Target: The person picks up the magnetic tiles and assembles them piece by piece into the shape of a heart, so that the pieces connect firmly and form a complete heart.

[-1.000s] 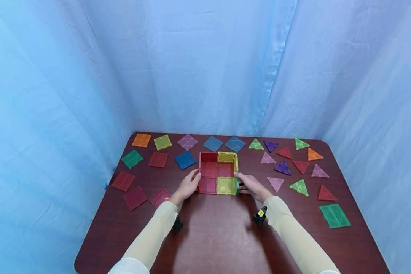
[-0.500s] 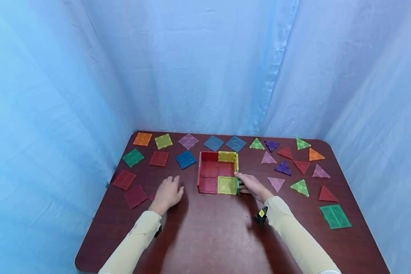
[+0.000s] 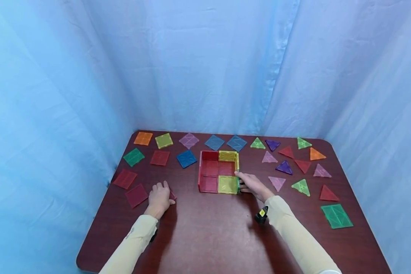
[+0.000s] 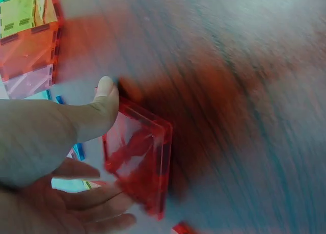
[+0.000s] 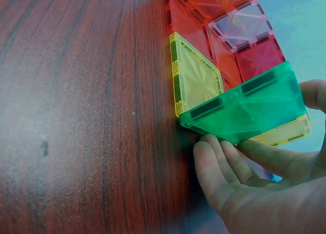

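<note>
My left hand [image 3: 158,198] is at the left of the table. It pinches a translucent red square magnetic tile [image 4: 140,157], which stands tilted between thumb and fingers in the left wrist view. Near the table's middle stands a low box of magnetic tiles, with a yellow floor tile [image 3: 227,184], a red back wall tile [image 3: 210,156] and no wall along its front. My right hand [image 3: 253,185] holds the green wall tile [image 5: 249,106] at the box's right front, thumb at its top edge and fingers against its outer face.
Loose square tiles lie at the left and back, among them a blue tile [image 3: 186,159] and a dark red tile [image 3: 136,196]. Several triangles, such as an orange triangle [image 3: 316,154], are scattered at the right. A larger green square [image 3: 337,216] lies near the right edge.
My left hand has left the box's left wall, moved left and taken hold of the red square tile. My right hand has stayed at the green wall tile.
</note>
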A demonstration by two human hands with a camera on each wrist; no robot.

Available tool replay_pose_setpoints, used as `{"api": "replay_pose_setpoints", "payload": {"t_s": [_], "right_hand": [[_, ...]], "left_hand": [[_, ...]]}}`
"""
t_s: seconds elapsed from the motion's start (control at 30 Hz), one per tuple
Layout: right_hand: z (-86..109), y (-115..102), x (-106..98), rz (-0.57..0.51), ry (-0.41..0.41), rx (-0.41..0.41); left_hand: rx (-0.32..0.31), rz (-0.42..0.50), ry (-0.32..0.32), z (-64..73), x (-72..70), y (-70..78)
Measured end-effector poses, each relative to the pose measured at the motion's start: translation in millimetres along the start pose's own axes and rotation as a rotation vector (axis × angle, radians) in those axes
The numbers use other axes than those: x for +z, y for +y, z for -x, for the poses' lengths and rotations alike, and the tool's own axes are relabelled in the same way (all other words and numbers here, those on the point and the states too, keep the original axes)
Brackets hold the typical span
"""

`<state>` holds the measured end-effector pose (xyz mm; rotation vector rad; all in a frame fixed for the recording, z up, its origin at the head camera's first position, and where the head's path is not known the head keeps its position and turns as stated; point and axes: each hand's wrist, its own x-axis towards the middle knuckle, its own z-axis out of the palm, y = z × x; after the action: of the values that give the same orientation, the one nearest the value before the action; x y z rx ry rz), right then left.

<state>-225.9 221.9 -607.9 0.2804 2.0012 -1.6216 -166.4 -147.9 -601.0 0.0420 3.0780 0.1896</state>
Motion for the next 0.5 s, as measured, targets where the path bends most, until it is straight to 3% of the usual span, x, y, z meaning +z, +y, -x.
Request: {"api": "replay_pose_setpoints", "payload": {"t_s": [0.13, 0.23, 0.4, 0.5], "right_hand": [[-1.3, 0.8, 0.3, 0.0, -0.01, -0.005], [-1.7, 0.4, 0.3, -0.002, -0.013, -0.002], [-1.3, -0.8, -1.2, 0.007, -0.018, 0.0], [-1.4, -0.2, -2.1, 0.005, -0.021, -0.003]], "left_hand": [[0.011, 0.042, 0.084, -1.8, -0.9, 1.6], [0.039, 0.09, 0.081, -3.0, -6.7, 1.9], [0.089, 0.186, 0.022, -4.5, -31.1, 6.6], [0.14, 0.269, 0.064, -3.2, -52.4, 15.9]]}}
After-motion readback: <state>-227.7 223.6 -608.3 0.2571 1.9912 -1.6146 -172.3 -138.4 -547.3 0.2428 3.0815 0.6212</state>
